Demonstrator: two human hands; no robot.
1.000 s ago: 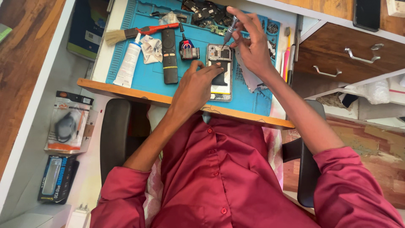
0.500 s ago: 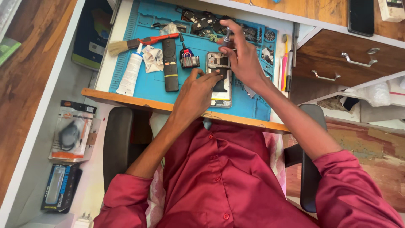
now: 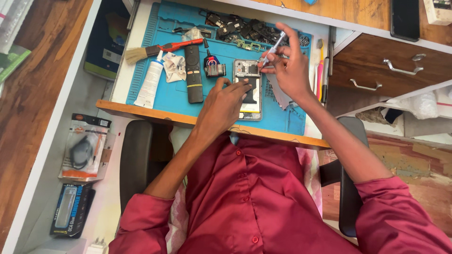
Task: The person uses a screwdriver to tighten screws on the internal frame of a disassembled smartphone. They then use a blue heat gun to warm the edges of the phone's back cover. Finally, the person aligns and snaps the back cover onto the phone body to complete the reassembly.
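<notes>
An opened phone (image 3: 248, 77) lies back-up on a blue work mat (image 3: 160, 101) on the desk. My left hand (image 3: 226, 101) rests on the phone's lower half and steadies it with spread fingers. My right hand (image 3: 288, 70) grips a thin silver tool (image 3: 274, 47) like a pen, its tip down at the phone's upper right corner. A pale cloth (image 3: 281, 96) lies under my right wrist.
On the mat lie a black remote (image 3: 193, 73), a white tube (image 3: 149, 84), a red-handled brush (image 3: 160, 49), a small black device (image 3: 213, 66) and several dark phone parts (image 3: 245, 30). Pens (image 3: 321, 70) stand at the mat's right edge. A wooden drawer (image 3: 400, 70) is at right; packaged items (image 3: 84, 146) lie at left.
The camera view has shifted slightly. My right hand has brought the tool's tip down to the phone's top corner. My left hand stays on the phone.
</notes>
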